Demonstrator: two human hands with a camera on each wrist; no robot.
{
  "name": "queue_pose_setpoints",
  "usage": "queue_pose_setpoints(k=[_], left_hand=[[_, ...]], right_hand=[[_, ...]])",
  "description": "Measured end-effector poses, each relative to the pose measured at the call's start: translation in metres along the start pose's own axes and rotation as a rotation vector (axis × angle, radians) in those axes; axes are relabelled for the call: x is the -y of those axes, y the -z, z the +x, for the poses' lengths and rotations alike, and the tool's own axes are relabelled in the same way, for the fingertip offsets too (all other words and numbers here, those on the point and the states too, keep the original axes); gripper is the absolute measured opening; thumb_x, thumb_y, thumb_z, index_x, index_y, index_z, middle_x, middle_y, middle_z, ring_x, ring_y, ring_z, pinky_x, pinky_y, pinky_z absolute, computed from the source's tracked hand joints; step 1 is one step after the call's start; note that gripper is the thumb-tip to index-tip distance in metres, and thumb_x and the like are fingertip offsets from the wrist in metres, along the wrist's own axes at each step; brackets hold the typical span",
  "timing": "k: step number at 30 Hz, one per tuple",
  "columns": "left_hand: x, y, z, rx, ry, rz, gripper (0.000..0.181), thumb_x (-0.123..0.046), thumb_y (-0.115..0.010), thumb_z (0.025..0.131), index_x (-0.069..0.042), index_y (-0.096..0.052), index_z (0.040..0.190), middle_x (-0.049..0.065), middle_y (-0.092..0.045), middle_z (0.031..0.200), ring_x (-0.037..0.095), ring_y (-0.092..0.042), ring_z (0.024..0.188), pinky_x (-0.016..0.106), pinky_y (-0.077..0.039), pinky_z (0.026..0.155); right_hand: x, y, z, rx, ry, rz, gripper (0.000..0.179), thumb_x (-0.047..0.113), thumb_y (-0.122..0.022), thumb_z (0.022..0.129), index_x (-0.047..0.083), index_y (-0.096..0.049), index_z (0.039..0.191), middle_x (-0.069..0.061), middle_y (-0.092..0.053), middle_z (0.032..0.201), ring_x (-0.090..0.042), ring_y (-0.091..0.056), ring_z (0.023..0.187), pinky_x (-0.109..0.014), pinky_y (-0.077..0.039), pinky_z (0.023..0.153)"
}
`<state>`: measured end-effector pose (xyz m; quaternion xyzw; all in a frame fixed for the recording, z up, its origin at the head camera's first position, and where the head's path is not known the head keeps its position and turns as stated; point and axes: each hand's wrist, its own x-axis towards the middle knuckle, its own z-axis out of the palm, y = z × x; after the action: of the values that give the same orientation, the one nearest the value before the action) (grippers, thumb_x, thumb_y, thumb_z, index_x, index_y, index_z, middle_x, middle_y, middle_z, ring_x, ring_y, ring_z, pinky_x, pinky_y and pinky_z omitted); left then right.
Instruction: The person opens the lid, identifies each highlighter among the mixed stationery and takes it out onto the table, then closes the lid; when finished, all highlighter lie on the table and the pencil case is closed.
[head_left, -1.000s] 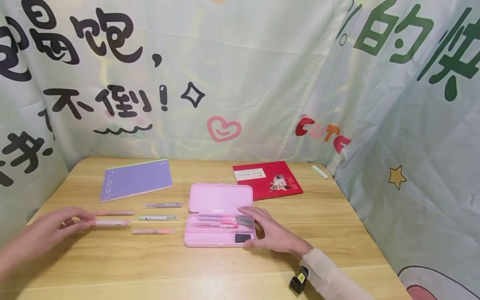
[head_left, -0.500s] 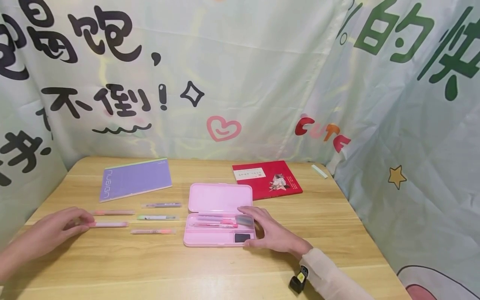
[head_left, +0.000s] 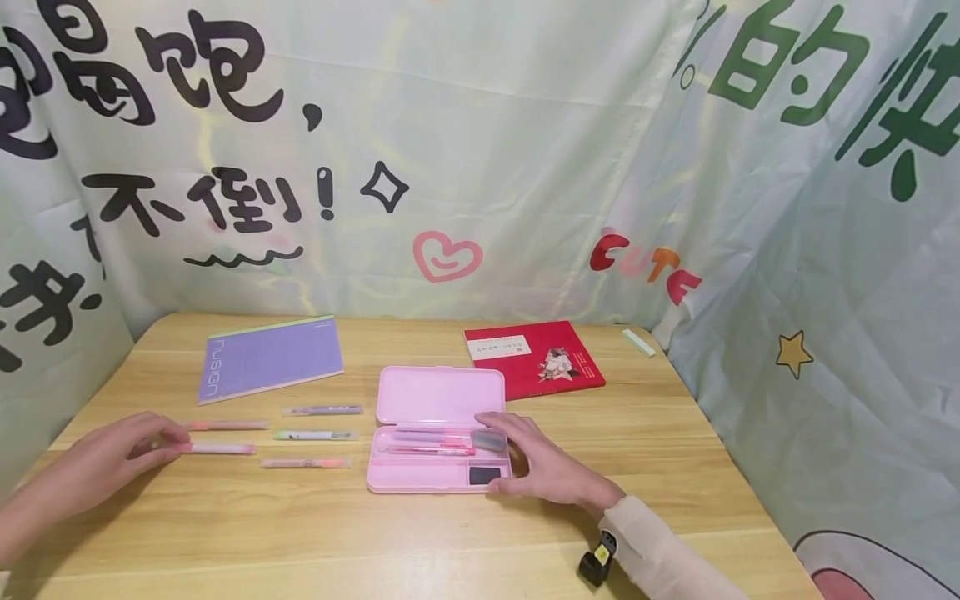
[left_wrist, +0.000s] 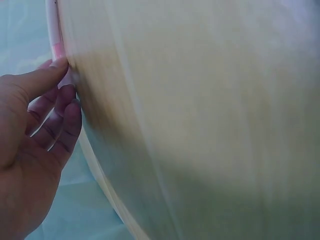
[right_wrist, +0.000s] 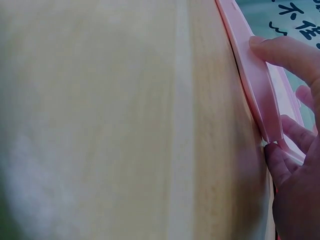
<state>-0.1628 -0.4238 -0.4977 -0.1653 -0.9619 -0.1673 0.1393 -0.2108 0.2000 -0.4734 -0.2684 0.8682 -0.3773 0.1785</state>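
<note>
In the head view my left hand (head_left: 112, 462) pinches the end of a pink-and-white pen (head_left: 221, 448) between thumb and fingers at the table's left side. The left wrist view shows the thumb pressed on this pen (left_wrist: 54, 25) near its pink band. My right hand (head_left: 551, 462) holds the right end of an open pink pencil case (head_left: 420, 479), thumb at the front edge and fingers by the hinge. Seen from the right wrist, the thumb lies on the case's pink side wall (right_wrist: 250, 65). Inside the case are several pink pens (head_left: 431, 451) and a dark square (head_left: 484, 476).
Beside the held pen lie an orange-pink pen (head_left: 228, 426), a grey pen (head_left: 326, 410), a green-tipped pen (head_left: 315, 435) and a peach pen (head_left: 303, 462). Behind are a purple notebook (head_left: 273, 358), a red booklet (head_left: 555, 379) and a small pale strip (head_left: 639, 342). Printed curtains surround the table.
The pen in my left hand has turned slightly, its small printed marks no longer showing, and shifted a little left. My right hand and the pencil case stay in place.
</note>
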Motion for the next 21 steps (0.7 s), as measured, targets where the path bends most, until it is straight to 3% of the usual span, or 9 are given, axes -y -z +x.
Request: queue_pose_setpoints(k=[9, 14, 18, 21], left_hand=[[-0.001, 0.001, 0.000, 0.011, 0.027, -0.008, 0.029, -0.008, -0.093, 0.082, -0.027, -0.076, 0.096, -0.017, -0.073, 0.090, -0.013, -0.055, 0.085, 0.023, -0.052, 0.069], [-0.006, 0.009, 0.000, 0.038, 0.110, -0.096, 0.023, -0.018, -0.092, 0.088, -0.022, -0.079, 0.107, -0.012, -0.071, 0.087, -0.008, -0.050, 0.075, 0.024, -0.045, 0.062], [-0.019, 0.017, 0.006, 0.048, 0.150, -0.201, 0.026, -0.021, -0.087, 0.094, -0.020, -0.077, 0.118, -0.013, -0.067, 0.081, -0.002, -0.056, 0.068, 0.024, -0.044, 0.058], [-0.040, 0.018, 0.018, 0.037, 0.094, -0.233, 0.025, -0.016, -0.085, 0.095, -0.018, -0.077, 0.118, -0.012, -0.072, 0.086, -0.003, -0.061, 0.071, 0.024, -0.048, 0.060]], right_hand=[[-0.003, -0.001, 0.000, -0.003, 0.013, -0.031, 0.097, 0.048, -0.090, 0.086, 0.051, -0.034, 0.166, 0.001, -0.030, 0.175, -0.031, -0.029, 0.157, -0.076, -0.036, 0.122], [0.000, -0.001, 0.001, 0.007, -0.003, -0.011, 0.096, 0.047, -0.090, 0.086, 0.055, -0.034, 0.163, 0.005, -0.029, 0.175, -0.029, -0.027, 0.159, -0.073, -0.033, 0.125], [0.000, 0.000, 0.001, 0.006, -0.005, -0.009, 0.096, 0.047, -0.090, 0.085, 0.056, -0.035, 0.163, 0.008, -0.029, 0.175, -0.026, -0.027, 0.159, -0.072, -0.033, 0.126], [-0.002, -0.001, 0.001, -0.001, 0.001, -0.008, 0.095, 0.046, -0.091, 0.085, 0.056, -0.035, 0.162, 0.009, -0.029, 0.174, -0.025, -0.027, 0.158, -0.071, -0.034, 0.125]])
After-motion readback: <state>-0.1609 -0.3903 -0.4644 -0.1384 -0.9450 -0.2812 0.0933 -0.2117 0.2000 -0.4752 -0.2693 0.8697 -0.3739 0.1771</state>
